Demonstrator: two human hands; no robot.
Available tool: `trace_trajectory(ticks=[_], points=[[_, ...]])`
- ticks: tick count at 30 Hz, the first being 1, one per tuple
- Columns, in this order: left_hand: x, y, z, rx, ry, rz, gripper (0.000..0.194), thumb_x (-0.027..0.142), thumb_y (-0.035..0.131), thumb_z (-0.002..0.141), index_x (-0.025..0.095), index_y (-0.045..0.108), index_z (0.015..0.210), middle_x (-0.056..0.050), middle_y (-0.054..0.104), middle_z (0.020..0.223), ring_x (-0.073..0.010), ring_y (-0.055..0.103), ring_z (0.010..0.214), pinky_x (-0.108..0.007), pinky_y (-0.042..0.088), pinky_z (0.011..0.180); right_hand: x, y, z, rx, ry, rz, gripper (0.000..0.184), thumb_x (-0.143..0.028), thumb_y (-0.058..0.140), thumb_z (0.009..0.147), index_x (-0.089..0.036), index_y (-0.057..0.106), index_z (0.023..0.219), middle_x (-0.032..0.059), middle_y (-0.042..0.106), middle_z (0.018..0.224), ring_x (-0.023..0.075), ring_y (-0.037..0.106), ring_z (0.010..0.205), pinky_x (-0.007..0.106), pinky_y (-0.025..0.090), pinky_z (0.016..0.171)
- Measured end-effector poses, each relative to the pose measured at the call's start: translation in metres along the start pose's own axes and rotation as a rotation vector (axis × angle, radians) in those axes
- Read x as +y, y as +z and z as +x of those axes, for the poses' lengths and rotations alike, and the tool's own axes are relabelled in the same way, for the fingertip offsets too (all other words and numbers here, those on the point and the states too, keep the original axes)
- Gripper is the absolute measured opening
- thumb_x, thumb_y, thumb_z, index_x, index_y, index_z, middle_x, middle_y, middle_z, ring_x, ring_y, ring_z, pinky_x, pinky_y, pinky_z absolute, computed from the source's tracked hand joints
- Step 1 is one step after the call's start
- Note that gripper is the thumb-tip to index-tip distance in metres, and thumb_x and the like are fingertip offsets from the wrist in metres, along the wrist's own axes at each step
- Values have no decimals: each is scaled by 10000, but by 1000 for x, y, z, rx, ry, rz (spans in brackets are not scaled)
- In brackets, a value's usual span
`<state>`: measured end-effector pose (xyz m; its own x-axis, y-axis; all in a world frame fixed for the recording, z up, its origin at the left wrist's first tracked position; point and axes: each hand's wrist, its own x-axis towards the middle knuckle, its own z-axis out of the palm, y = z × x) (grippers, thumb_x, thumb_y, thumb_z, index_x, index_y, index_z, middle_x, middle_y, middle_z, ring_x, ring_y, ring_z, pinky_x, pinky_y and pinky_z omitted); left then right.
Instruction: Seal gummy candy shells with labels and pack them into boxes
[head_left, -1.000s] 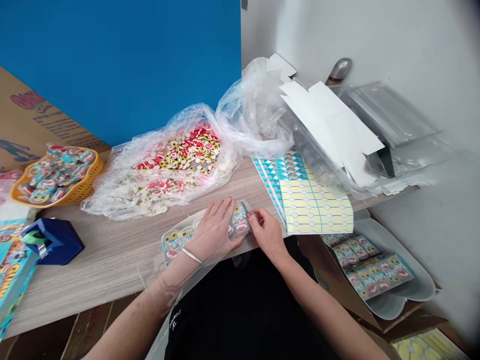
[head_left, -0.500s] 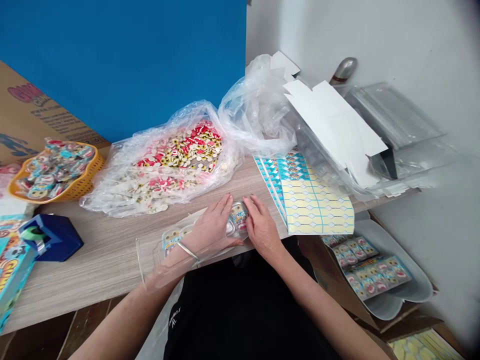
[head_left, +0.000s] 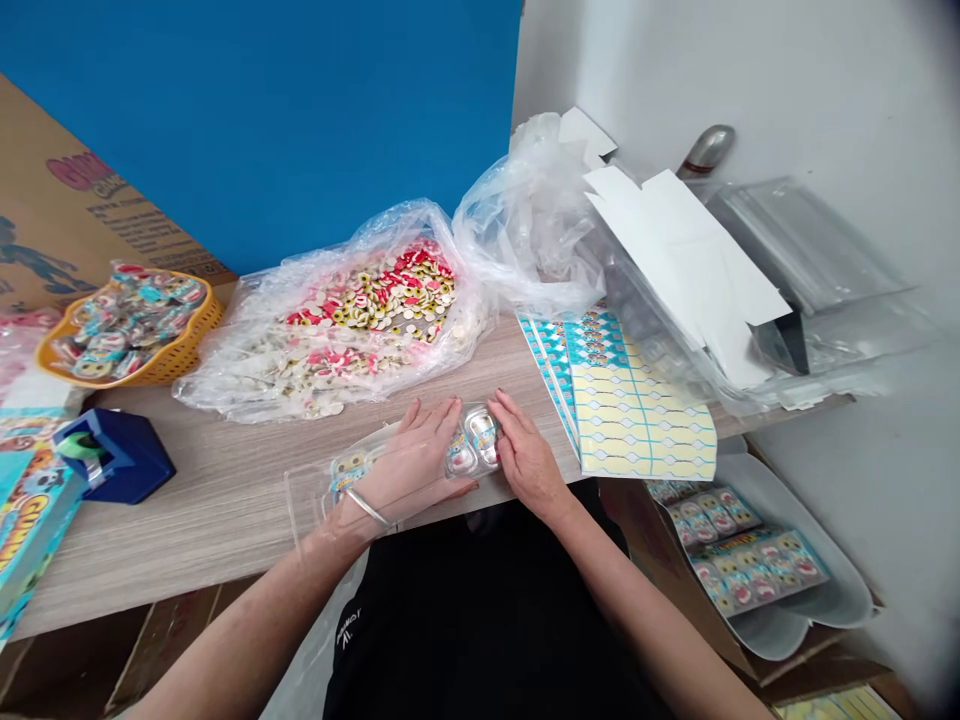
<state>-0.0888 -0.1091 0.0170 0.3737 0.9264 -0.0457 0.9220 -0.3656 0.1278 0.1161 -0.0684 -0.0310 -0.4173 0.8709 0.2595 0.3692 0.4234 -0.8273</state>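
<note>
In the head view, a clear plastic blister tray lies at the front edge of the table. Its clear lid reaches left, over my left wrist. Small printed pieces show through the plastic left of my hand. My left hand rests palm down across the middle of the tray, fingers stretched out and slightly apart, covering that part. At the tray's right end, my right hand lies with straight fingers touching its edge. Rounded cavities with light and printed contents show between the hands.
Behind the tray lies an open plastic bag of red, white and yellow candy pieces. A yellow basket and a blue tape dispenser stand left. Sticker sheets and clear packaging are right. A lower box holds filled packs.
My view has turned slightly left. Between my hands, the tray's right end shows its shiny rounded cavities more plainly. My left fingers are spread a little more; both hands stay on the tray.
</note>
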Motion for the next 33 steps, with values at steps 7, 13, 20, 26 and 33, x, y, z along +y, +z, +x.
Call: trace_trajectory(ticks=[7, 13, 20, 26, 33], points=[[-6, 1, -1, 26, 8, -40, 849, 590, 590, 871, 65, 349, 1494, -220, 469, 1518, -290, 437, 1425, -504, 215, 1240, 3, -5, 3, -127, -85, -10, 595, -407, 541, 984, -199, 424, 1530, 152, 377, 1597, 264, 342, 1487, 482, 304, 1217], [-12, 1, -8, 26, -18, 27, 1115, 824, 556, 757, 48, 326, 1525, -231, 403, 1560, -371, 335, 1474, -567, 85, 1253, 9, -2, 3, -168, -86, -68, 625, -408, 527, 989, -157, 383, 1543, 184, 357, 1596, 267, 351, 1482, 471, 341, 1204], [-30, -6, -28, 13, -48, 62, 1269, 921, 501, 684, 42, 248, 1563, -241, 329, 1594, -410, 224, 1513, -622, 69, 1239, 10, 2, 3, -138, -80, -76, 624, -414, 523, 990, -173, 376, 1547, 179, 368, 1590, 278, 357, 1479, 480, 344, 1204], [-79, -5, -78, 200, -33, 28, 970, 669, 560, 876, 100, 213, 1581, -207, 334, 1603, -384, 180, 1525, -577, 282, 1212, 11, 2, 3, -127, -71, -60, 623, -415, 531, 987, -165, 385, 1538, 186, 371, 1586, 281, 360, 1476, 484, 345, 1202], [-86, -59, -132, 535, -517, 158, 289, 323, 468, 1006, 296, 645, 1233, -5, 738, 1142, -271, 723, 1011, -465, 610, 844, 12, 3, 2, -110, -85, -48, 617, -387, 533, 981, -191, 375, 1545, 172, 372, 1588, 277, 355, 1479, 486, 347, 1200]])
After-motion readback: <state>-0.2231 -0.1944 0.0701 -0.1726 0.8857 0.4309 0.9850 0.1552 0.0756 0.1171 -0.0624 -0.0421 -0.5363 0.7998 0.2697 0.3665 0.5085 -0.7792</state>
